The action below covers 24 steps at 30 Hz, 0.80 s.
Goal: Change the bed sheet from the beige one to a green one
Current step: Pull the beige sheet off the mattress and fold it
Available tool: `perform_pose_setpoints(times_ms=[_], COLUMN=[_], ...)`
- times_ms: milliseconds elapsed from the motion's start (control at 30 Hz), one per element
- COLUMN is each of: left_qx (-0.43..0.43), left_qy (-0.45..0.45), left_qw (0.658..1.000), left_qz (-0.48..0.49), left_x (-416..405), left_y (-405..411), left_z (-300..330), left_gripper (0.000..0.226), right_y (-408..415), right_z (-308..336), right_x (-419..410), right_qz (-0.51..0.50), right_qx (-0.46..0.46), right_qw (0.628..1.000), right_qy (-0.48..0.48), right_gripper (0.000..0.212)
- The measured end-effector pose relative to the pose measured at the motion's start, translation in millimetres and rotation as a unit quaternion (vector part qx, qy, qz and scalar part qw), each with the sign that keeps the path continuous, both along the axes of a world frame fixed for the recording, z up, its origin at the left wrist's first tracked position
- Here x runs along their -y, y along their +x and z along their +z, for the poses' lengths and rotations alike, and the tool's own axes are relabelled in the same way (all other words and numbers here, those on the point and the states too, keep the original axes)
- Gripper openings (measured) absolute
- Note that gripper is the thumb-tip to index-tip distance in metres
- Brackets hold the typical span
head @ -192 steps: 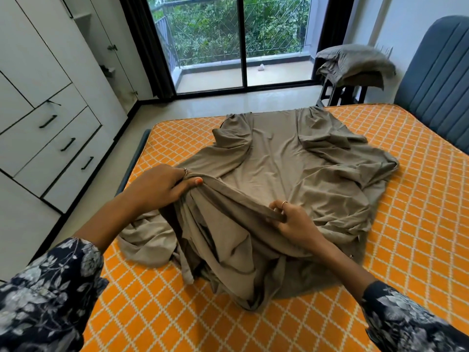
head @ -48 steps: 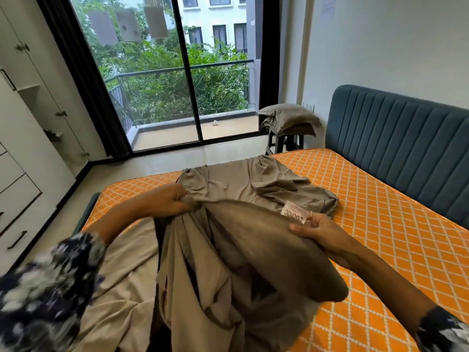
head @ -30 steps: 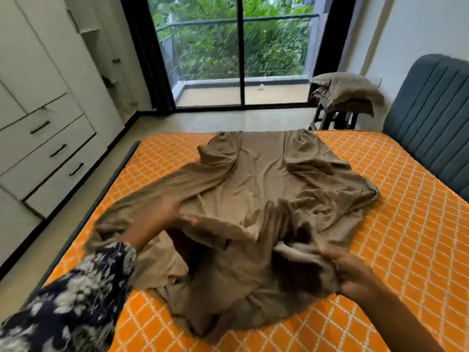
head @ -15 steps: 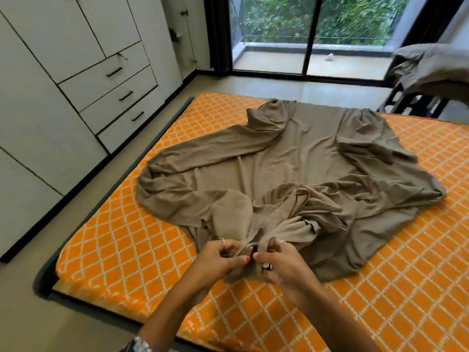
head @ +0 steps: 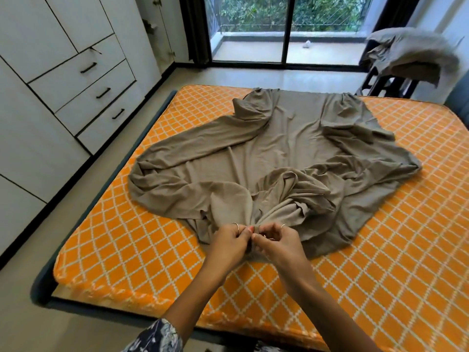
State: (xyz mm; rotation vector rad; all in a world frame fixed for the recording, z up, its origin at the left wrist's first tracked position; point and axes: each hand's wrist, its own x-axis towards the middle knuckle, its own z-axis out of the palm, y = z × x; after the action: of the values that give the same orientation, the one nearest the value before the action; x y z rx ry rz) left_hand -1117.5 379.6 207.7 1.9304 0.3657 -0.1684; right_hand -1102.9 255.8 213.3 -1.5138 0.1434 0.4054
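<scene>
The beige bed sheet (head: 286, 148) lies loose and crumpled across the bare orange diamond-patterned mattress (head: 396, 250). Its near edge is gathered into a bunch at the front. My left hand (head: 228, 243) and my right hand (head: 278, 243) are side by side there, each pinching the bunched near edge of the sheet between thumb and fingers. No green sheet is in view.
White wardrobe doors and drawers (head: 83, 80) run along the left wall, with a strip of floor beside the bed. A glass balcony door (head: 286, 29) is at the far end. A stool with beige cloth piled on it (head: 411, 57) stands at the far right.
The sheet, lifted and held apart earlier, now lies spread on the mattress. My hands have come together at its near edge. Since half a second ago they have barely shifted.
</scene>
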Motion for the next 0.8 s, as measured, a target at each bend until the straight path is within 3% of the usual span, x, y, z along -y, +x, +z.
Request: perform_pose_setpoints(times_ms=[167,233,333,467,567,667,733,800], left_qx=[-0.023,-0.004,0.027,0.115,0.16,0.158,0.155,0.153], left_qy=[-0.103,-0.109,-0.087,-0.013,0.048,0.055,0.045,0.037], left_qw=[0.992,0.986,0.982,0.98,0.973,0.975,0.977,0.979], left_qz=[-0.073,-0.129,-0.167,-0.162,-0.159,-0.146,-0.141,-0.13], left_x=[-4,-7,-13,-6,-3,-6,-6,-5], left_y=[-3,-5,-6,-6,-4,-1,2,5], left_z=[7,8,6,8,5,6,6,10], left_gripper=[0.023,0.025,0.043,0.03,0.024,0.028,0.025,0.023], right_y=[-8,-3,5,11,11,13,20,30], right_z=[8,10,12,13,7,3,-1,-10], right_x=[-2,-2,2,9,11,12,18,24], right_qz=[-0.044,-0.084,-0.136,-0.158,-0.149,-0.121,-0.081,-0.011], right_qx=[-0.05,-0.11,-0.21,-0.248,-0.226,-0.188,-0.118,0.0], right_qw=[0.995,0.983,0.94,0.912,0.923,0.938,0.973,1.0], right_qy=[0.072,0.117,0.232,0.286,0.275,0.263,0.182,0.007], right_gripper=[0.01,0.012,0.011,0.012,0.014,0.029,0.04,0.033])
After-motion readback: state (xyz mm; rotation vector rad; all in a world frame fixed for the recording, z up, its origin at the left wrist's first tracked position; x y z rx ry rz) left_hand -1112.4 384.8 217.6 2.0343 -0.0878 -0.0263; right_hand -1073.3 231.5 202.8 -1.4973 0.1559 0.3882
